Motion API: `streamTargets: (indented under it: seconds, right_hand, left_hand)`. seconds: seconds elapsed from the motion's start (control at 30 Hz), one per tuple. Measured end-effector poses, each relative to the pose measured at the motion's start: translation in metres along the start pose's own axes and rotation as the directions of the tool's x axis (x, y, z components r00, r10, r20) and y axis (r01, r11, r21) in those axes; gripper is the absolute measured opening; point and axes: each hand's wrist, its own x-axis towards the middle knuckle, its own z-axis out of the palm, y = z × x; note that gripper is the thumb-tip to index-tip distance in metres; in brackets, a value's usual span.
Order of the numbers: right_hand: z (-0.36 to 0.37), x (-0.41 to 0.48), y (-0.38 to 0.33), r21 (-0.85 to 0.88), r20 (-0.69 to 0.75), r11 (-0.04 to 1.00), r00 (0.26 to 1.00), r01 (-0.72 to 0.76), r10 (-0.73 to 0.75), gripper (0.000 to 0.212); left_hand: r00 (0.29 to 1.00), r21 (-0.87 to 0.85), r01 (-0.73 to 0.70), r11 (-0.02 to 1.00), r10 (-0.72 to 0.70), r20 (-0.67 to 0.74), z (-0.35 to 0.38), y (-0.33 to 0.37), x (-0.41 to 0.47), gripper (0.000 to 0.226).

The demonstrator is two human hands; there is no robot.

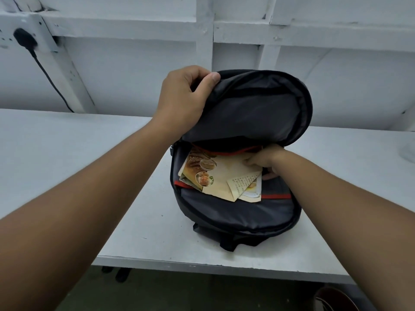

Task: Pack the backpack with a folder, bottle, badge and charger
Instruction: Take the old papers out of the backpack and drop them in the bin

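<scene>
"Two hands in play. Which one does the coming move hang on?"

"The right hand (262,161). It sits inside the open backpack (238,218), at the 3 o'clock end of the folder (220,176). The folder spreads away from it toward 8 o'clock, with its long axis roughly 9 to 3, dipping a little toward 4."

"And its grip?"

"Fingers curled over the folder's upper right edge, a fingertip showing beneath — clamped on it, I'd say, not merely resting."

"The other?"

"The left hand (184,97) is up at 11 o'clock from the folder. Its grip is closed round the rim of the flap (247,108), holding it raised so the mouth gapes."

"So the push goes?"

"My guess is down and toward 9, to seat the folder flat. It lies inside, across the red-trimmed inner pocket. The backpack rests on the table (67,153) — bottle, badge and charger I can't see."
</scene>
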Motion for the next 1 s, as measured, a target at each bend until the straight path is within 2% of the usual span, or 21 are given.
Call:
streamTargets:
  seconds: [0.1, 0.27, 0.33, 0.4, 0.57, 0.63, 0.8, 0.93, 1.0]
  right_hand:
    - [0.007, 0.004, -0.005, -0.048, 0.027, 0.999, 1.0, -0.007, 0.008, 0.028]
    - [0.008, 0.012, -0.001, -0.143, 0.015, 0.988, 0.998, 0.059, -0.058, 0.029]
    - [0.004, 0.011, 0.002, -0.066, 0.062, 0.997, 0.997, 0.04, -0.036, 0.038]
    - [0.0, 0.006, 0.002, 0.073, 0.125, 0.997, 0.992, -0.006, -0.003, 0.039]
    - [-0.004, -0.022, 0.013, 0.378, 0.266, 0.919, 0.964, -0.115, 0.012, 0.018]
    - [-0.002, -0.034, 0.022, 0.427, 0.281, 0.891, 0.959, -0.155, 0.032, 0.02]
    - [-0.01, -0.062, 0.038, 0.469, 0.248, 0.862, 0.966, -0.192, 0.08, 0.038]
    - [-0.016, -0.091, 0.057, 0.493, 0.26, 0.839, 0.96, -0.227, 0.107, 0.039]
    - [-0.02, -0.109, 0.066, 0.506, 0.28, 0.833, 0.956, -0.224, 0.087, 0.028]
  left_hand:
    - [1.0, 0.001, -0.009, 1.0, 0.009, 0.001, 0.0, 0.0, -0.002, 0.02]
    - [1.0, 0.025, -0.025, 0.999, 0.025, 0.011, -0.004, -0.001, -0.005, 0.019]
    - [0.999, 0.042, -0.045, 0.998, 0.044, 0.023, -0.005, -0.002, -0.006, 0.02]
    - [0.998, 0.045, -0.066, 0.997, 0.065, 0.019, -0.005, -0.002, -0.004, 0.02]
    - [0.995, 0.044, -0.095, 0.994, 0.095, 0.005, -0.004, -0.006, 0.006, 0.024]
    - [0.994, 0.042, -0.108, 0.993, 0.107, 0.014, -0.005, -0.008, 0.01, 0.024]
    - [0.991, 0.018, -0.132, 0.991, 0.132, 0.032, -0.004, -0.016, 0.017, 0.023]
    - [0.987, 0.006, -0.149, 0.989, 0.148, 0.057, -0.003, -0.029, 0.017, 0.025]
    - [0.987, 0.008, -0.148, 0.989, 0.147, 0.067, -0.003, -0.034, 0.013, 0.025]
